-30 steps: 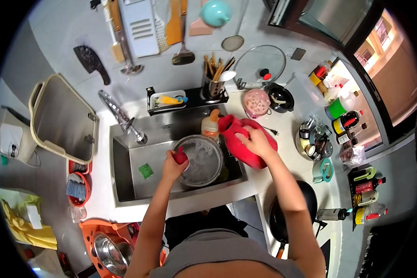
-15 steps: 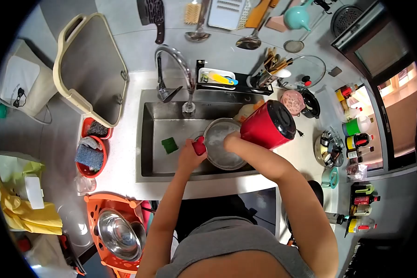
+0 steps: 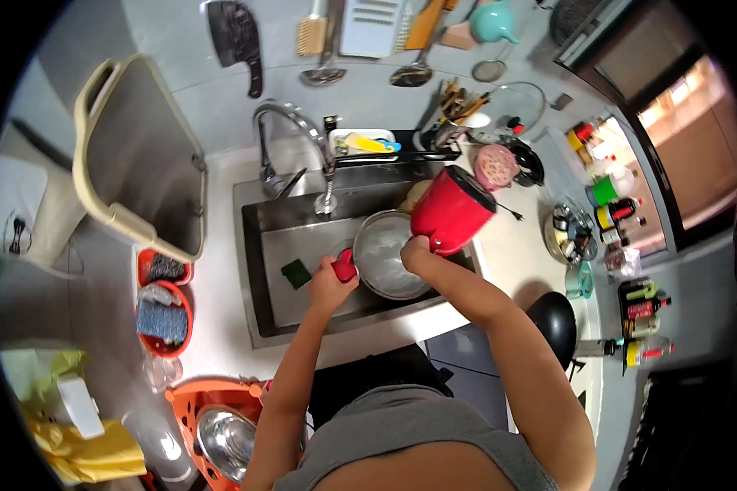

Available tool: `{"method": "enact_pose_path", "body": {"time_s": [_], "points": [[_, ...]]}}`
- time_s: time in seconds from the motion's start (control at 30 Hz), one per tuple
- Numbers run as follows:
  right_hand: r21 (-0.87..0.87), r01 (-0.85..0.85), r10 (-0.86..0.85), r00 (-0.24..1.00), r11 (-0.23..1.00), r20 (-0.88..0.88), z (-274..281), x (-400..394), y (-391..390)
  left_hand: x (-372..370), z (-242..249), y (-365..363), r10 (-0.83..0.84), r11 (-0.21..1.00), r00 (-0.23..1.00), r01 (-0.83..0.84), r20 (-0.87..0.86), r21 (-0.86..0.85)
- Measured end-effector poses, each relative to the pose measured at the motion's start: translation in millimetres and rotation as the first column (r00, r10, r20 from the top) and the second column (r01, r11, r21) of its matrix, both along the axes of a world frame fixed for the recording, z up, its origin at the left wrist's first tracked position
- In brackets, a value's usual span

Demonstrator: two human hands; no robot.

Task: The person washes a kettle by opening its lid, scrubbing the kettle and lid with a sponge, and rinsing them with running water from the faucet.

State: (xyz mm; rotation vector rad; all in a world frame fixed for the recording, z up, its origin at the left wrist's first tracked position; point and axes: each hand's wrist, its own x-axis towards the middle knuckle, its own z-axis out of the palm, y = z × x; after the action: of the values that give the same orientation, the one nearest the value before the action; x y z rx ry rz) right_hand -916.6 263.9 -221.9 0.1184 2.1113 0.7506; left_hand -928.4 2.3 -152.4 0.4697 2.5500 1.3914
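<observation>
A steel sink (image 3: 287, 323) holds a round metal pot (image 3: 377, 278) with cloudy liquid in it. My left hand (image 3: 329, 286) is closed on a small red object (image 3: 344, 266) beside the pot's left rim. A red kettle (image 3: 450, 209) with a black end tilts over the right side of the pot and the sink. My right hand (image 3: 416, 252) is closed on the kettle's handle, close to the pot's right rim. On the sink floor, left of my left hand, lies a green scouring pad (image 3: 296, 274). The faucet (image 3: 326, 176) stands behind the pot.
A cutting board (image 3: 147, 155) leans at the left. Red baskets (image 3: 190, 319) with cloths sit below it. Utensils and a cleaver (image 3: 233, 41) hang on the wall. A pink strainer (image 3: 495, 166), a black wok (image 3: 553, 327) and several bottles are at the right.
The camera view has turned and shifted. The kettle has tilted, and its handle now shows in my right hand. My left hand still holds the red object beside the pot.
</observation>
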Motion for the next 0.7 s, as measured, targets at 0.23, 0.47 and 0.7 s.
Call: {"method": "enact_pose_path", "body": {"time_s": [0.23, 0.47, 0.7], "points": [[-0.036, -0.03, 0.018, 0.959, 0.999, -0.281, 64, 89, 44, 3, -2, 60, -0.192, 0.975, 0.979, 0.198, -0.069, 0.098], [-0.689, 0.094, -0.69, -0.019, 0.719, -0.723, 79, 138, 157, 25, 4, 152, -0.313, 0.935, 0.949, 0.312, -0.016, 0.167], [0.0, 0.295, -0.21, 0.68, 0.955, -0.702, 77, 171, 322, 44, 5, 265, -0.367, 0.914, 0.93, 0.364, -0.017, 0.18]]}}
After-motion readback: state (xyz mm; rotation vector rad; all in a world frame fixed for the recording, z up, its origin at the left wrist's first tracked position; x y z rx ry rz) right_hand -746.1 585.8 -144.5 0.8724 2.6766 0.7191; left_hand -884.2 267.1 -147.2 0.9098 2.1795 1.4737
